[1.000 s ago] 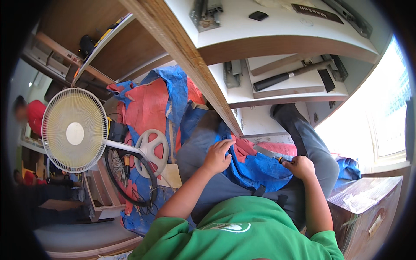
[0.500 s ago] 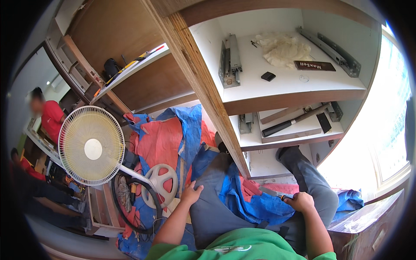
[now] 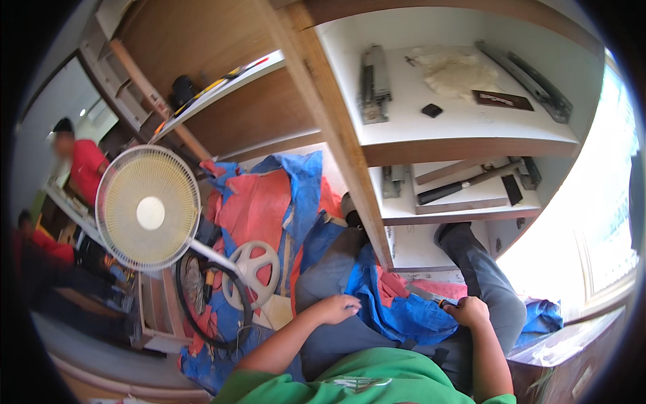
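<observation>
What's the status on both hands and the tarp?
Right hand shut on a knife. Left hand resting on the thigh. Blue tarp bunched between the legs. Nothing blocking.

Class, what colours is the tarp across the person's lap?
Blue and red-orange tarp, clearest in the head view.

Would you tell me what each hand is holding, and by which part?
The right hand grips a knife by its handle, blade bare. The left hand rests on the blue tarp; no clear grip.
</observation>
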Motion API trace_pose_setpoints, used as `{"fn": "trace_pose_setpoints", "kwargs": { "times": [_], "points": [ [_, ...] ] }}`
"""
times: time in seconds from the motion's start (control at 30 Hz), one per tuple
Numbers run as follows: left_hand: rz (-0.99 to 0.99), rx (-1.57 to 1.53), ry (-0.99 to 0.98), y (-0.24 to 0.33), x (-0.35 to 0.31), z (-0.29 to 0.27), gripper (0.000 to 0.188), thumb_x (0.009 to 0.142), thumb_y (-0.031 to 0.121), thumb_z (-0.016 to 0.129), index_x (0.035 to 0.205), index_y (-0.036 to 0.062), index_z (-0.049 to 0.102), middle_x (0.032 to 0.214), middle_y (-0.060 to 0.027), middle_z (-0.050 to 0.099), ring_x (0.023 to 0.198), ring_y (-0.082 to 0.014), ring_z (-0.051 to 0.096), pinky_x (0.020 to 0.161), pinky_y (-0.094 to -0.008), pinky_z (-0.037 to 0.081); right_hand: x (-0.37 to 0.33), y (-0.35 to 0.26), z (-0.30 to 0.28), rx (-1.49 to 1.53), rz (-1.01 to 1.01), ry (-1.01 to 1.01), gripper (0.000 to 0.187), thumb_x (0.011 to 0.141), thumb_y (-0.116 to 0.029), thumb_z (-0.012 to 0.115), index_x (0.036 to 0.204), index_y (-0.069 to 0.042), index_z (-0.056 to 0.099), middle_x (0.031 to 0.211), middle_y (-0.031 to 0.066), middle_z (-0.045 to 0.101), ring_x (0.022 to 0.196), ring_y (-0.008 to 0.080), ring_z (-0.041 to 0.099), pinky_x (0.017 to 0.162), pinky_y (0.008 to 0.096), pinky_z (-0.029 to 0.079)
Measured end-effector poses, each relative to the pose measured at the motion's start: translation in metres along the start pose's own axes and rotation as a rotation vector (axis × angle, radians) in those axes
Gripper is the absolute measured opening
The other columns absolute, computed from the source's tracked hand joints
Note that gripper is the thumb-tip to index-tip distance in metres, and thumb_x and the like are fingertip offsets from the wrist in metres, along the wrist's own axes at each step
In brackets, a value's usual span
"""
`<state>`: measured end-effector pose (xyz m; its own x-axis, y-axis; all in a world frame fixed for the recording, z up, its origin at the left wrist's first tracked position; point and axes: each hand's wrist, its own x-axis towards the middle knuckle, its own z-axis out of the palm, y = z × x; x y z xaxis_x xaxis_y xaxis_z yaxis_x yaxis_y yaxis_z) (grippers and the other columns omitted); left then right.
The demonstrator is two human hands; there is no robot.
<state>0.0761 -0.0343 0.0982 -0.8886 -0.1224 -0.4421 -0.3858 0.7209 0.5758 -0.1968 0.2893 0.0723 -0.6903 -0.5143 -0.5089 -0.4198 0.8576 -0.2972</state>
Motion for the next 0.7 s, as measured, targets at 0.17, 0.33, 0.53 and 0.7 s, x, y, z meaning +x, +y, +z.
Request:
{"fn": "trace_pose_setpoints", "kwargs": {
  "times": [0.17, 0.33, 0.53, 0.7],
  "points": [
    [0.134, 0.038, 0.488, 0.019, 0.024, 0.006, 0.034, 0.098, 0.036, 0.065, 0.089, 0.0034, 0.069, 0.089, -0.0145, 0.07, 0.085, -0.0362, 0.067, 0.077, -0.0463, 0.052, 0.003, 0.006, 0.008, -0.024, -0.06, 0.074, 0.059, 0.079, -0.061, 0.075, 0.08, -0.002, 0.076, 0.082, 0.0204, 0.073, 0.084, 0.039, 0.072, 0.076, 0.0468, 0.057],
    [0.001, 0.126, 0.627, -0.009, 0.011, -0.03, 0.047, 0.088, 0.051, 0.073, 0.075, 0.0061, 0.068, 0.085, -0.0121, 0.068, 0.085, -0.0346, 0.066, 0.075, -0.0474, 0.051, 0.011, 0.013, 0.017, 0.0, -0.116, 0.141, 0.056, 0.078, -0.055, 0.078, 0.075, 0.001, 0.073, 0.074, 0.0242, 0.069, 0.076, 0.0423, 0.07, 0.07, 0.0492, 0.054],
    [-0.574, 0.256, 0.782, -0.061, -0.01, -0.011, 0.062, 0.092, 0.051, 0.066, 0.137, 0.0081, 0.059, 0.153, -0.0145, 0.048, 0.143, -0.0404, 0.041, 0.112, -0.0528, 0.041, 0.019, 0.016, 0.022, 0.017, -0.152, 0.159, 0.054, 0.078, -0.048, 0.079, 0.069, 0.003, 0.069, 0.066, 0.0252, 0.063, 0.066, 0.0432, 0.066, 0.063, 0.0498, 0.05],
    [-0.617, 0.149, 0.76, -0.068, -0.007, 0.008, 0.068, 0.093, 0.05, 0.064, 0.147, 0.0094, 0.052, 0.159, -0.0145, 0.042, 0.149, -0.0403, 0.034, 0.114, -0.0585, 0.037, 0.018, 0.017, 0.022, 0.024, -0.206, 0.171, 0.053, 0.08, -0.046, 0.077, 0.068, 0.004, 0.067, 0.062, 0.0243, 0.059, 0.059, 0.039, 0.063, 0.059, 0.0492, 0.047]
  ]
}}
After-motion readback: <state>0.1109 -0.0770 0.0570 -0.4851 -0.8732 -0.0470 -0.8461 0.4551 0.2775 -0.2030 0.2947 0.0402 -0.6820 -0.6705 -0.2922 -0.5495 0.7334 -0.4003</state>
